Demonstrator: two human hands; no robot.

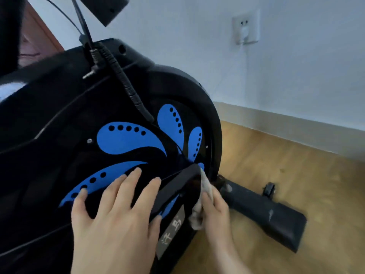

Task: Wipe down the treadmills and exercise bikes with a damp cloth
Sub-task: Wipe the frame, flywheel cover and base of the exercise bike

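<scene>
wiping under way — exercise bike (59,115), flywheel cover (128,139). cloth (205,184) at its 5 o'clock, gripped by right hand (215,210) against the crank (177,186). left hand (114,220) flat, fingers spread, 7 o'clock. floor bar (266,212), 4 o'clock, looks dusty — probably still to do.

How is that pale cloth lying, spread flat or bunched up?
Bunched up: the pale grey cloth shows as a crumpled wad pinched in the right hand against the black exercise bike.
</scene>
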